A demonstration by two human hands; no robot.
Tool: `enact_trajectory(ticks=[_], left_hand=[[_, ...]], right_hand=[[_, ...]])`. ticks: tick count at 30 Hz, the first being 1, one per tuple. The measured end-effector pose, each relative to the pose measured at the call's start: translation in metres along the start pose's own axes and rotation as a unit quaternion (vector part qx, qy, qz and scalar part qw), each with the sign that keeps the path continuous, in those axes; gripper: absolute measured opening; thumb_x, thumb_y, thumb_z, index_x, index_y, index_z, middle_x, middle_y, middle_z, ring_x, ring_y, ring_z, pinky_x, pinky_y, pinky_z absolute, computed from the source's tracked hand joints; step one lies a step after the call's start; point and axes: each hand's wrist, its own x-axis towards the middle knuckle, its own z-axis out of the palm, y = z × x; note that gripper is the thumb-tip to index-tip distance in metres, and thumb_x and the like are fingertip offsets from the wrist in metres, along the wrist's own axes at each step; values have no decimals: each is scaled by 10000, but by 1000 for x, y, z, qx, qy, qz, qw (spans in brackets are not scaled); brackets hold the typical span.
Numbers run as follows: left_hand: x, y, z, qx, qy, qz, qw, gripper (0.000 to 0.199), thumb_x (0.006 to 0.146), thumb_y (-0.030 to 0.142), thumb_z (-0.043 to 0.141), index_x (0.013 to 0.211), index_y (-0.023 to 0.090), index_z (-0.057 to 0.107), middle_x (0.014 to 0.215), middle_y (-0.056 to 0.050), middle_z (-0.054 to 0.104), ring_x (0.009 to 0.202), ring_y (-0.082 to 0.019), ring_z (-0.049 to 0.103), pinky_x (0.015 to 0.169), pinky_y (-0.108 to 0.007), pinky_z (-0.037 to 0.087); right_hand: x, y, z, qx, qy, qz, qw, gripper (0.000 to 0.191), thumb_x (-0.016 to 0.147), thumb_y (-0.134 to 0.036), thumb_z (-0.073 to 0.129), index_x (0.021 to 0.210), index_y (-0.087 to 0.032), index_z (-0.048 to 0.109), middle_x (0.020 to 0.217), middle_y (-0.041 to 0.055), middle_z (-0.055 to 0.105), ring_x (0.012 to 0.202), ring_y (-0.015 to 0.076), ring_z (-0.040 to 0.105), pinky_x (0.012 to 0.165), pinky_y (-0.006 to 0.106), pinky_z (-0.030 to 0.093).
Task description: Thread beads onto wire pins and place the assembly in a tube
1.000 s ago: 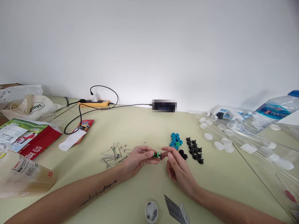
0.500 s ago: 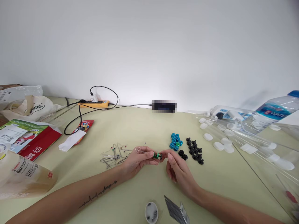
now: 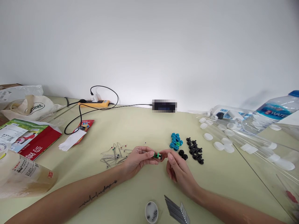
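Observation:
My left hand [image 3: 141, 158] is closed, thumb and fingers pinching a small green-and-black cylindrical part [image 3: 158, 156]; a thin metal wire [image 3: 140, 151] sticks out on its left side. My right hand [image 3: 178, 168] is at the part's right end, with the index fingertip by it. Its thumb lies against the index finger and the other fingers curl in; anything pinched there is too small to make out. Left of my hands lie several thin bent metal wires with small coloured tips [image 3: 114, 155]. Blue ring-like parts [image 3: 175, 142] and black stemmed parts [image 3: 194, 150] lie to the right.
Near the front edge are a white cup [image 3: 151, 212] of tiny metal pieces and a row of bent grey rods [image 3: 176, 211]. A drink cup [image 3: 30, 174] stands left; clear tubes with white caps [image 3: 226, 144] and a water bottle [image 3: 273, 112] lie right. A power strip [image 3: 93, 103] is behind.

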Motion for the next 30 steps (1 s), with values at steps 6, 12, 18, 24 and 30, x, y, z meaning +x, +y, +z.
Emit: enact_trajectory(ticks=[6, 12, 18, 24, 30], left_hand=[[1, 0, 0, 5, -2, 1, 1000, 189, 777, 237, 674, 858, 66, 663, 891, -141, 714, 732, -143, 686, 752, -216, 531], [0, 0, 1, 7, 4, 4, 1000, 227, 762, 249, 687, 881, 58, 656, 932, -158, 702, 854, -193, 676, 818, -269, 522], [0, 0, 0, 7, 11, -6, 1000, 230, 758, 253, 693, 886, 66, 652, 877, -133, 712, 756, -152, 681, 775, -234, 521], [-1, 1, 1, 9, 20, -14, 1000, 261, 737, 280, 712, 881, 70, 657, 878, -137, 715, 742, -152, 683, 774, -235, 520], [-1, 1, 1, 6, 10, -8, 1000, 249, 745, 270, 704, 886, 70, 659, 871, -131, 715, 740, -151, 681, 775, -244, 521]], right_hand=[[0, -3, 0, -2, 0, 1, 1000, 370, 945, -473, 342, 1141, -204, 504, 552, -49, 449, 438, 91, 393, 401, 197, 326], [0, -4, 0, -12, -3, 4, 1000, 376, 949, -476, 330, 1101, -196, 530, 534, -48, 456, 436, 90, 397, 409, 198, 337], [1, -5, 1, -10, -6, 10, 1000, 394, 939, -498, 333, 1057, -191, 551, 540, -42, 462, 434, 93, 398, 407, 201, 348], [0, -5, 0, -10, 3, 9, 1000, 400, 933, -507, 338, 1090, -196, 534, 570, -34, 477, 425, 95, 400, 393, 207, 344], [0, -5, 1, 12, 8, 0, 1000, 349, 941, -477, 348, 1117, -220, 505, 790, 8, 555, 449, 66, 400, 381, 190, 336]])
